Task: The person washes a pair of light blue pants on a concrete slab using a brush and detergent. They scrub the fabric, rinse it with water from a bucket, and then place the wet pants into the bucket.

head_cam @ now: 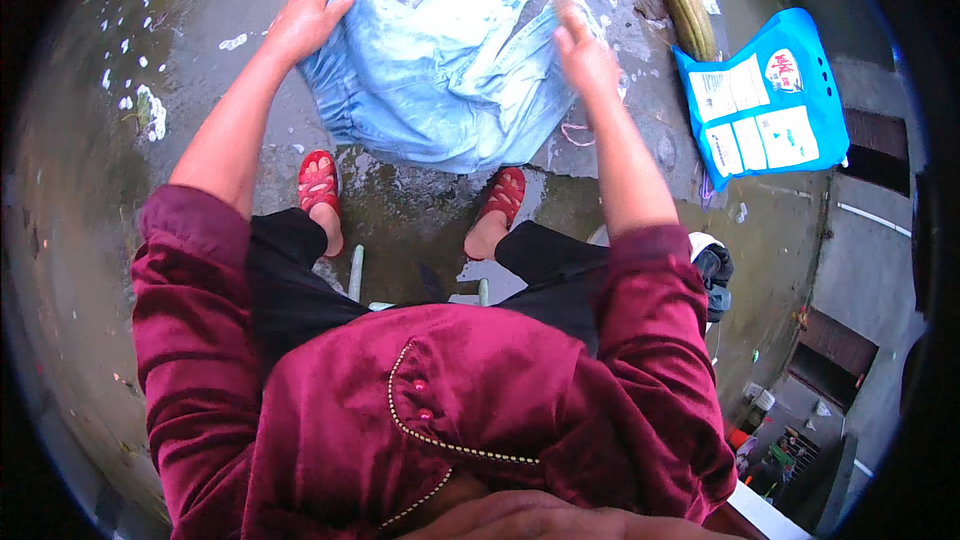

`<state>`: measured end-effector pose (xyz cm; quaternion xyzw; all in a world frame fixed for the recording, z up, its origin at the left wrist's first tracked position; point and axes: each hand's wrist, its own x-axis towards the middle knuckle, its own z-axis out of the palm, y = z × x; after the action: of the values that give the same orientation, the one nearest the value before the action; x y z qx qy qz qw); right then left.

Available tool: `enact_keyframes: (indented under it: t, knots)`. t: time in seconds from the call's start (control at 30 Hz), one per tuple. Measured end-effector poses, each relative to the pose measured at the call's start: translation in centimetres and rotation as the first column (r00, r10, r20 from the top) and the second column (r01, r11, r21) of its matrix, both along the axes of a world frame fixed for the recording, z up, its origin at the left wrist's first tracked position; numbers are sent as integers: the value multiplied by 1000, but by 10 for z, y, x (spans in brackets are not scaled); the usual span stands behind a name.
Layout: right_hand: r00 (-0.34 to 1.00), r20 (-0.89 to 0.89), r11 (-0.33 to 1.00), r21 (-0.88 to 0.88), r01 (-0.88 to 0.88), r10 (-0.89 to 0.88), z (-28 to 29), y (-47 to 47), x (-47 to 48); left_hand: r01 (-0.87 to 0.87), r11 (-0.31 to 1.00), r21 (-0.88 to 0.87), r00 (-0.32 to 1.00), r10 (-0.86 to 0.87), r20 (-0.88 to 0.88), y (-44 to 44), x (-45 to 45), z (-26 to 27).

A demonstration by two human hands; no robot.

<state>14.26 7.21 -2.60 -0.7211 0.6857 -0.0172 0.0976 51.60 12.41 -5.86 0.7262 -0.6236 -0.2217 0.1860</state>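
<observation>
A wet light-blue denim garment [442, 82] with a gathered elastic edge is spread between my hands, over a stone slab [637, 120] with soap suds on it. At the garment's left side, my left hand [304, 24] grips the gathered edge between thumb and fingers. My right hand [589, 52], blurred by motion, has its fingers on the cloth at the right side. The garment's far part lies pale and bunched among the suds. Its near edge hangs just above my red sandals [319, 181].
A blue plastic package [772, 101] bearing writing lies right of the slab, close to a long ridged gourd [686, 7]. A pink string loop [577, 135] is near my right wrist. Foam patches [154, 112] dot the wet concrete floor [82, 240]. Dark cloth [712, 274] sits by my right elbow.
</observation>
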Motion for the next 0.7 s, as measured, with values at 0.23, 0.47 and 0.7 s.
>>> enact_keyframes:
  t: [0.23, 0.47, 0.7]
  knots:
    - [934, -54, 935, -5, -355, 354, -30, 48, -5, 339, 807, 484, 939, -326, -113, 47, 5, 18]
    - [988, -137, 992, -96, -84, 70, -34, -71, 13, 530, 760, 376, 840, -411, -354, 45, -20, 86]
    - [986, 106, 985, -123, -119, 132, -16, -13, 52, 194, 962, 189, 966, -221, 131, 17, 7, 4]
